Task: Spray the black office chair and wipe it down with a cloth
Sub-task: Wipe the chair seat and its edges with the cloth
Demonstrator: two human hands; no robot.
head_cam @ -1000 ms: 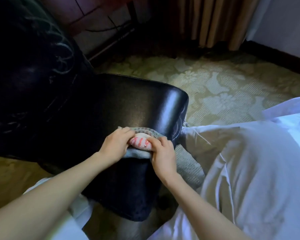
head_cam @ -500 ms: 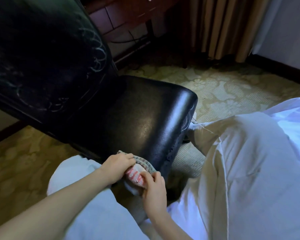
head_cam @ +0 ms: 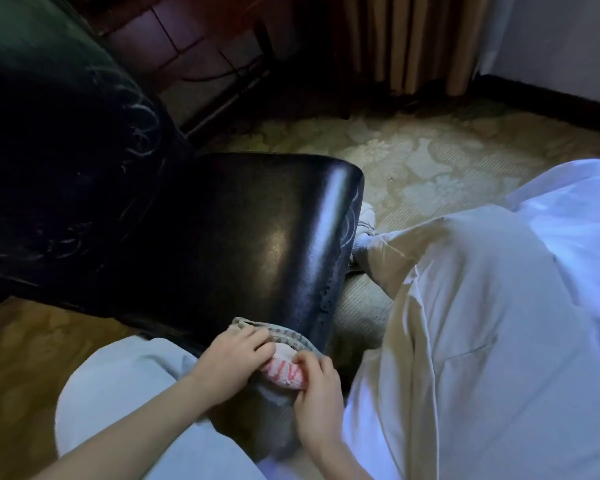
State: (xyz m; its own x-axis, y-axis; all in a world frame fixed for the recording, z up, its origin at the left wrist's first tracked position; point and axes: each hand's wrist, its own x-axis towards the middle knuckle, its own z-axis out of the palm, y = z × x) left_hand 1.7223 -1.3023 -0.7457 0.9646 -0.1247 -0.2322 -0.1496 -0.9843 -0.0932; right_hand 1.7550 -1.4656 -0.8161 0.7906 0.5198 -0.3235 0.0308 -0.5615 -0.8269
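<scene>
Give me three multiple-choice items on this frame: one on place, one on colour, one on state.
1. Where is the cloth? A on a table; B at the chair seat near edge; C in a bucket.
2. The cloth's stripes are: A blue; B green; C red.
3. The cloth is: A spread flat; B bunched under both hands; C hanging free.
Answers: B, it lies on the seat's closest edge; C, red stripes show between the left hand and right hand; B, both grip it bunched.
</scene>
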